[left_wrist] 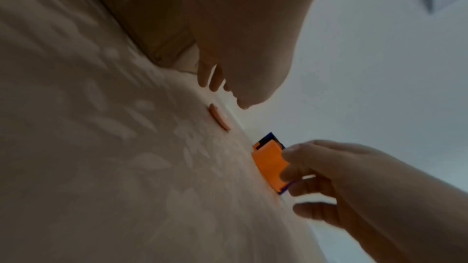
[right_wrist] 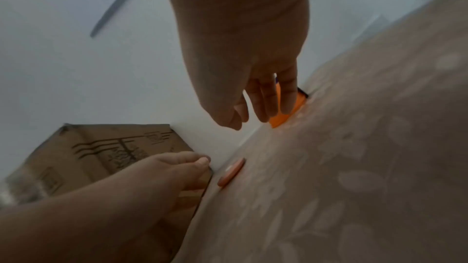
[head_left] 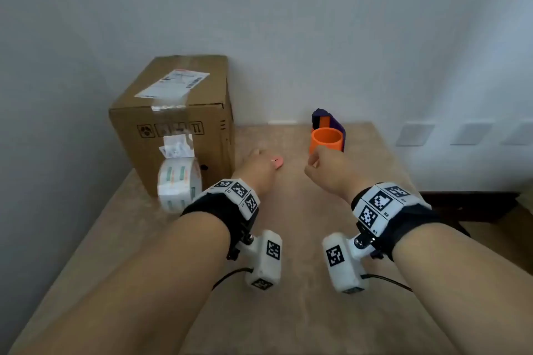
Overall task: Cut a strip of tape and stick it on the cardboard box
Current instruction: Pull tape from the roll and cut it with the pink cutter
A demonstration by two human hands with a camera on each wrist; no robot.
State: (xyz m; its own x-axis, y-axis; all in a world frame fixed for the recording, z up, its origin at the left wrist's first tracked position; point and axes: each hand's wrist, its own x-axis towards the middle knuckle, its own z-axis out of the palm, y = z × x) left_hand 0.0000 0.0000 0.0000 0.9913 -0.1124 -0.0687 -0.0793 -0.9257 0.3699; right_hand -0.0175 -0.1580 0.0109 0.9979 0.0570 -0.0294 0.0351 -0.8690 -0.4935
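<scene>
Beside the left hand [head_left: 255, 171]: pink cutter [head_left: 278, 162] at its fingertips, long axis toward frame right.
Left grip: relaxed, empty.
Right hand [head_left: 331, 173]: farther, loosely curled, empty.

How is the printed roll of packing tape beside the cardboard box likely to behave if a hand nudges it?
The printed white roll of packing tape stands on its edge against the brown cardboard box, so it would probably roll along the beige patterned tabletop or tip flat. Its hollow ring shape suggests it is fairly light. Its crumpled loose end looks floppy and may snag.

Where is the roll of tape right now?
In the head view the roll of tape stands on edge at the table's left, against the cardboard box, beside the left hand.
</scene>
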